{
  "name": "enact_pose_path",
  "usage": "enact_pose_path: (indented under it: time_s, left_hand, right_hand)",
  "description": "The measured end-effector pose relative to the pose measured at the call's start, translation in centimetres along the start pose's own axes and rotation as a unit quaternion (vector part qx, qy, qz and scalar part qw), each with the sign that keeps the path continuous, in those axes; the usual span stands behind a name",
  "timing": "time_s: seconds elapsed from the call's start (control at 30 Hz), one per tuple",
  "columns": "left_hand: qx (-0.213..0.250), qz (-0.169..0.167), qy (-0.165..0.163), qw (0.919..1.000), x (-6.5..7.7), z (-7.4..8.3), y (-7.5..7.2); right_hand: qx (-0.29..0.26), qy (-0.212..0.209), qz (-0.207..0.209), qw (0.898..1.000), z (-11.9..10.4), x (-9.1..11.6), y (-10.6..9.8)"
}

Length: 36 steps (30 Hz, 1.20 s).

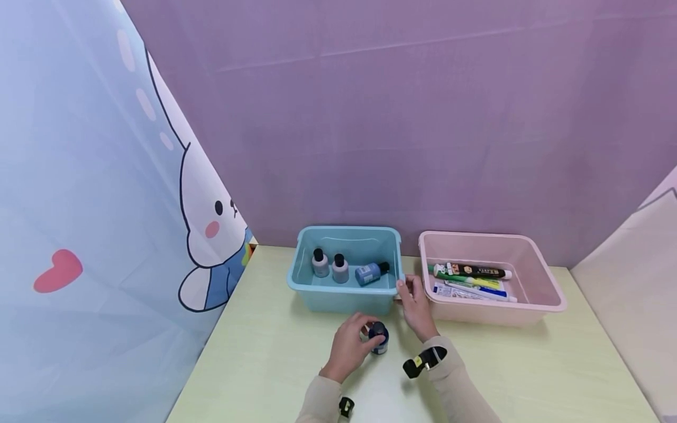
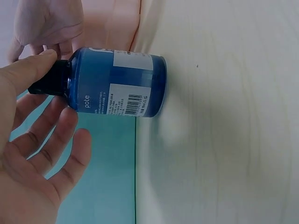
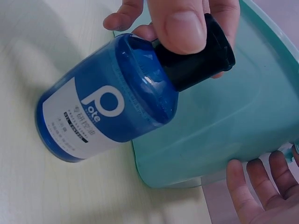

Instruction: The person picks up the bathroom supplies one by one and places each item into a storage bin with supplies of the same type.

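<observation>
A blue bottle (image 3: 107, 102) with a black cap and a white label stands just in front of the teal bin (image 1: 344, 301). My left hand (image 1: 350, 346) pinches its cap between thumb and fingers; the other fingers spread beside the bottle in the left wrist view. At the bin's front right corner, my right hand (image 1: 416, 308) holds the rim, thumb on top and fingers against the outside. Inside the bin, two pale bottles with black caps, one pale bottle (image 1: 319, 264) beside another pale bottle (image 1: 340, 270), stand upright, and a blue bottle (image 1: 368, 274) lies on its side.
Right of the teal bin stands a pink bin (image 1: 494, 314) holding several markers and pens, among them a black marker (image 1: 476, 271). Both bins rest on a pale wooden table (image 1: 254, 364). A purple curtain (image 1: 402, 129) hangs behind, and a blue printed curtain (image 1: 106, 176) on the left.
</observation>
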<state>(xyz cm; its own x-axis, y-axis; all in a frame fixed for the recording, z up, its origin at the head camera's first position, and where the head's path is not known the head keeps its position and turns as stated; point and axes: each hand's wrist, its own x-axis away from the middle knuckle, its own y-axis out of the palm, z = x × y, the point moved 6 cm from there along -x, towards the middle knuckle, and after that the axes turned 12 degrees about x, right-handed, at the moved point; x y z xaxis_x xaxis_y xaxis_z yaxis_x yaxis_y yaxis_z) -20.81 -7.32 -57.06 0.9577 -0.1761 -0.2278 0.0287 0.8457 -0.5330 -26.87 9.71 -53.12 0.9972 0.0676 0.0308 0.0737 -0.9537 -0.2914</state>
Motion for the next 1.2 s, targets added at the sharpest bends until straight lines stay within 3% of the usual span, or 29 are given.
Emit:
enact_pose_path:
  time_s: [0.3, 0.63, 0.93, 1.2]
  left_hand:
    - [-0.002, 0.001, -0.009, 1.0000, 0.1, -0.2, -0.2]
    - [-0.007, 0.006, -0.013, 0.9999, 0.0, -0.3, -1.0]
    - [-0.003, 0.008, -0.038, 0.9992, -0.1, -0.3, -2.0]
    - [-0.001, 0.006, -0.021, 0.9998, -0.3, 0.7, -2.9]
  right_hand:
    - [0.001, -0.001, 0.007, 1.000, -0.1, 0.0, -0.1]
    - [-0.003, 0.002, 0.013, 1.000, 3.2, -1.8, 0.7]
    - [-0.003, 0.004, 0.019, 1.000, 3.8, -1.9, 0.8]
    - [0.002, 0.018, 0.009, 1.000, 4.1, -2.0, 0.9]
